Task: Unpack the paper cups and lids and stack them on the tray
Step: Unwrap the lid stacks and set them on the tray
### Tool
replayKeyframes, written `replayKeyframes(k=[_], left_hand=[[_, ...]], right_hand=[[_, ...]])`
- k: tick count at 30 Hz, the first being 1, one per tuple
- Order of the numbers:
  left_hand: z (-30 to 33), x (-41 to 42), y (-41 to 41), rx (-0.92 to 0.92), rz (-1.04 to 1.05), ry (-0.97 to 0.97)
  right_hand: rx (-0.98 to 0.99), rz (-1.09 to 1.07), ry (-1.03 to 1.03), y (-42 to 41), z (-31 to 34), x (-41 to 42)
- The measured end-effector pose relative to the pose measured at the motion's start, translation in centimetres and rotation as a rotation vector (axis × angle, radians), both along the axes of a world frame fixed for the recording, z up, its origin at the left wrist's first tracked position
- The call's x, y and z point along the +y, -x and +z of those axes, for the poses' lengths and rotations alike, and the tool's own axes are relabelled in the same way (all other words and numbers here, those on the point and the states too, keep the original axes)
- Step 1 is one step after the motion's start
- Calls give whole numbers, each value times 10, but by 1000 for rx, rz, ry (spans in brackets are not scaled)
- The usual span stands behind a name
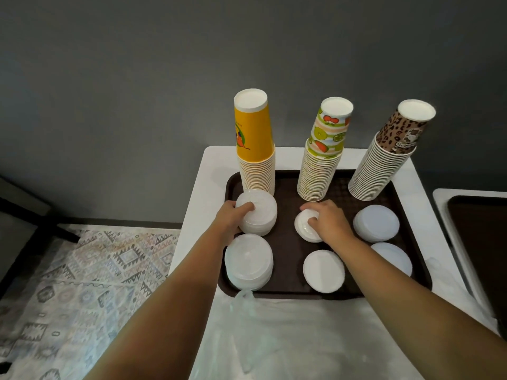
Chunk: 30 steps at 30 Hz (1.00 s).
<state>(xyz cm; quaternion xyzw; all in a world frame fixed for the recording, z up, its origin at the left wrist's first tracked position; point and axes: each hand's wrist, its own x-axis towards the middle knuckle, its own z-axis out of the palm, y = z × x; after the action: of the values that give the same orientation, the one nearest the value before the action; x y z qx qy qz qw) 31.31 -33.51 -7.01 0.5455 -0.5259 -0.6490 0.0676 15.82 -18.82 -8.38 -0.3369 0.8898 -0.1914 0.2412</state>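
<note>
A: White plastic lids, six piles on the brown tray (285,293), in front of three upside-down cup stacks: yellow stack (255,149), fruit-print stack (322,157), leopard-print stack (384,160).

B: Hands?

A: Left hand (233,218) grips the far-left lid pile (258,212), thumb on top, fingers curled round its left side. Right hand (326,219) has its fingers bent down over the far-middle lid pile (307,227), fingertips touching the top; whether it actually pinches a lid, cannot tell.

B: Other piles?

A: Near-left pile (248,261), near-middle pile (323,271), far-right pile (375,223), near-right pile (395,256) partly hidden behind the right forearm.

B: Around?

A: Tray sits on a white table (208,171); clear plastic wrap (274,338) lies on the near side. Second brown tray (482,242) at right edge. Patterned rug (90,270) on the floor at left.
</note>
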Motion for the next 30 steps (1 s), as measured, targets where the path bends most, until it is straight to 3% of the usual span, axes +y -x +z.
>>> replayKeyframes(k=[15, 17, 19, 22, 26, 30], left_hand=[[-3, -1, 0, -80, -73, 96], [-3, 0, -3, -75, -107, 140], [0, 6, -12, -34, -108, 193], [2, 20, -34, 168, -46, 149], [-8, 36, -59, 344, -12, -13], [-16, 46, -63, 375, -33, -75]], right_hand=[[14, -55, -55, 5, 2, 14], [168, -91, 77, 0, 2, 16], [262, -122, 449, -12, 6, 17], [10, -97, 771, -49, 15, 9], [-502, -186, 596, -95, 19, -5], [-738, -233, 465, -110, 14, -7]])
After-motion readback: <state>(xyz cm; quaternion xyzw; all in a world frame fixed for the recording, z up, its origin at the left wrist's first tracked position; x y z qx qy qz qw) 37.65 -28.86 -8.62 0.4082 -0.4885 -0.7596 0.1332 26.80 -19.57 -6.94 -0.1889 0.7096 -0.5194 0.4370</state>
